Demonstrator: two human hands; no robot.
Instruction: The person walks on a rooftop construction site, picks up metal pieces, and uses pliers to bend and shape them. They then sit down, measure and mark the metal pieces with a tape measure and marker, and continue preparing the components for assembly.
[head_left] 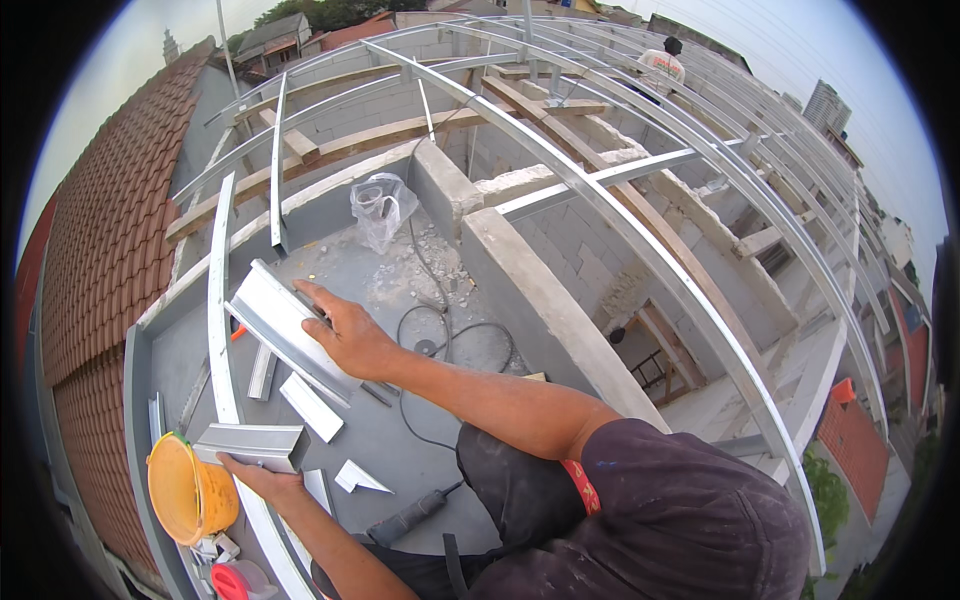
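Observation:
My right hand [352, 338] grips the edge of a wide, silvery metal channel [283, 322], its index finger stretched along the side; the fingers beneath are partly hidden. Lower down, my left hand [262, 482] is closed on a shorter piece of metal channel [250, 443], thumb on its near edge. Between the two, short channel offcuts [311, 407] lie on the grey floor. A pointed metal scrap [360, 478] rests closer to my knees, beside a dark power tool [412, 516] with a thin tip.
A yellow-orange bucket [190, 495] stands left of my left hand, near a red-lidded container [238, 580]. A long metal rail [222, 300] crosses the floor. Loose cord [440, 290], rubble and a clear plastic bag [383, 212] lie ahead. Roof framing [640, 225] spans the right; another person [663, 68] is far off.

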